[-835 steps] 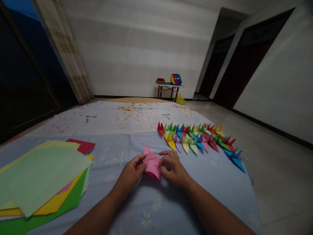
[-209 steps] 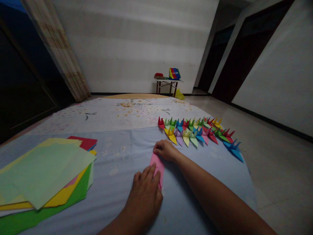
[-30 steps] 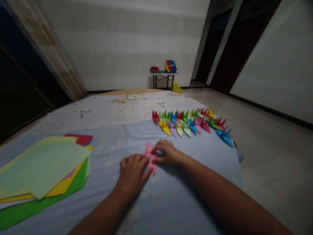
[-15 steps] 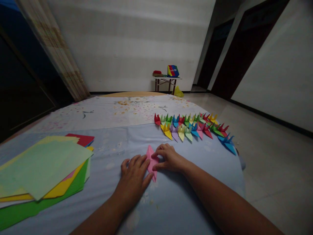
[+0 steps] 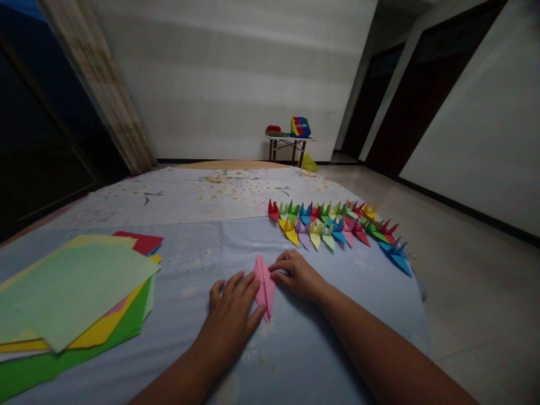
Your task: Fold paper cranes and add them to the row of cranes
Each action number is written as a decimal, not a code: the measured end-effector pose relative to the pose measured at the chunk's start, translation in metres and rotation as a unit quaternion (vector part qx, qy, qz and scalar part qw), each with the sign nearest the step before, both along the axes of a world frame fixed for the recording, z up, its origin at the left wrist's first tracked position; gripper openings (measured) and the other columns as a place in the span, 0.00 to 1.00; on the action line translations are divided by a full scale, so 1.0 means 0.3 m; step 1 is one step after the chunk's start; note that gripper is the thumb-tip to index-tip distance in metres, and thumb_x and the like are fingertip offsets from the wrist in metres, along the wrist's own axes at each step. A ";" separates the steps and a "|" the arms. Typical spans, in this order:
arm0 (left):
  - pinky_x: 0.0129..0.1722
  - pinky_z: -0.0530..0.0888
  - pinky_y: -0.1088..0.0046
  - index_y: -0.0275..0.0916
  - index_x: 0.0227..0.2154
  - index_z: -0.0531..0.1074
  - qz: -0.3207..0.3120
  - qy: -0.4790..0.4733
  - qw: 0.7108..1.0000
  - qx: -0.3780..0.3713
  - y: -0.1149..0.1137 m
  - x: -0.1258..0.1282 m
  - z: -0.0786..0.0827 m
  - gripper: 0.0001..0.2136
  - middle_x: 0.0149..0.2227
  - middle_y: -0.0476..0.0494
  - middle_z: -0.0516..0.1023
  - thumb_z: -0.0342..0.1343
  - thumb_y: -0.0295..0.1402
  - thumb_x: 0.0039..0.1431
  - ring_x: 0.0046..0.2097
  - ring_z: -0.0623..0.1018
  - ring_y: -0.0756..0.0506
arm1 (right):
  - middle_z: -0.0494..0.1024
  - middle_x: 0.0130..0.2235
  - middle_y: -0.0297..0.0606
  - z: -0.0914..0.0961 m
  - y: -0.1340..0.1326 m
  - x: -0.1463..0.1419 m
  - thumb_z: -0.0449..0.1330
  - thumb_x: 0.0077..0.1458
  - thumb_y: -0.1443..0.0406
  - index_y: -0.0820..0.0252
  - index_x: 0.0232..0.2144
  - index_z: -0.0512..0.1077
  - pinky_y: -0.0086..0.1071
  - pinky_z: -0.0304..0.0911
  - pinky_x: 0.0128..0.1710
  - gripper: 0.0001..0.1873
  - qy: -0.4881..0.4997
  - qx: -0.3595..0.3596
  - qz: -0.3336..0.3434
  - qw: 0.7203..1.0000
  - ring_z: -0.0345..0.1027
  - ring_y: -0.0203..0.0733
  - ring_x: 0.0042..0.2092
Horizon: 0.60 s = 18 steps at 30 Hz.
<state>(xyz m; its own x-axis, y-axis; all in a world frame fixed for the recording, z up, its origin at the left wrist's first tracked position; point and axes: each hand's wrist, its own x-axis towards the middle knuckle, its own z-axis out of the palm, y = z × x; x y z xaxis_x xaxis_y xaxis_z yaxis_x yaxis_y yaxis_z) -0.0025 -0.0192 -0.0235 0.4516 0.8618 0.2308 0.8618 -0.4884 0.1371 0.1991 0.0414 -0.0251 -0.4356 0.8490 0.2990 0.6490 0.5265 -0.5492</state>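
A pink folded origami paper (image 5: 264, 289), a narrow diamond with a lengthwise centre slit, lies flat on the blue cloth in front of me. My left hand (image 5: 233, 304) rests beside it with fingers spread, the fingertips and thumb pressing its left edge. At the paper's upper right edge is my right hand (image 5: 297, 274), its thumb and index finger drawn close together on that edge. Beyond my hands stand rows of folded paper cranes (image 5: 315, 235) in many colours, with a blue crane (image 5: 396, 256) at the right end.
Loose sheets of coloured paper (image 5: 84, 281) are stacked at the left. The round table bears a blue cloth (image 5: 185, 242) and a floral white cloth (image 5: 177, 194). By the far wall stands a small table (image 5: 291, 138) holding a colourful box (image 5: 301, 127).
My right hand has shifted right, off the middle of the pink paper to its edge, and its thumb and index finger have come together. My left hand stays on the paper.
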 end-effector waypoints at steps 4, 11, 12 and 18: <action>0.53 0.54 0.52 0.43 0.52 0.64 0.002 -0.004 1.000 -0.006 0.000 0.002 0.004 0.19 0.56 0.42 0.67 0.47 0.40 0.58 0.57 0.62 0.38 | 0.71 0.35 0.39 -0.007 0.000 -0.005 0.58 0.52 0.61 0.55 0.37 0.76 0.36 0.56 0.43 0.10 -0.005 0.008 -0.003 1.000 0.61 0.41 0.40; 0.53 0.51 0.50 0.51 0.54 0.60 0.004 0.002 0.999 -0.051 -0.007 0.013 0.037 0.19 0.57 0.44 0.65 0.46 0.39 0.59 0.57 0.60 0.38 | 0.71 0.37 0.39 0.006 -0.006 -0.010 0.58 0.53 0.60 0.54 0.39 0.74 0.36 0.55 0.43 0.11 -0.021 -0.005 -0.015 1.000 0.61 0.41 0.42; 0.53 0.52 0.50 0.51 0.54 0.61 0.003 0.003 0.999 -0.053 -0.007 0.013 0.040 0.19 0.57 0.44 0.65 0.46 0.39 0.59 0.57 0.60 0.37 | 0.71 0.37 0.39 0.009 -0.004 -0.013 0.58 0.53 0.60 0.54 0.40 0.74 0.36 0.55 0.43 0.12 -0.024 -0.010 -0.019 0.999 0.61 0.42 0.42; 0.53 0.52 0.49 0.51 0.53 0.62 0.007 0.009 0.998 -0.063 -0.006 0.016 0.051 0.19 0.57 0.43 0.65 0.46 0.39 0.59 0.58 0.60 0.37 | 0.70 0.36 0.39 0.015 0.023 -0.040 0.57 0.53 0.60 0.53 0.40 0.74 0.36 0.53 0.42 0.12 -0.054 -0.023 -0.033 0.998 0.60 0.41 0.41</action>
<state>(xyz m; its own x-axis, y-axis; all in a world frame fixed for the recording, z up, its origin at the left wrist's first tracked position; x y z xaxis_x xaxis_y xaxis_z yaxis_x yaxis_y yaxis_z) 0.0024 -0.0210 -0.0081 0.4421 0.8898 0.1135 0.8713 -0.4561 0.1814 0.1872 0.0484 -0.0207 -0.4061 0.8883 0.2142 0.7380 0.4571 -0.4965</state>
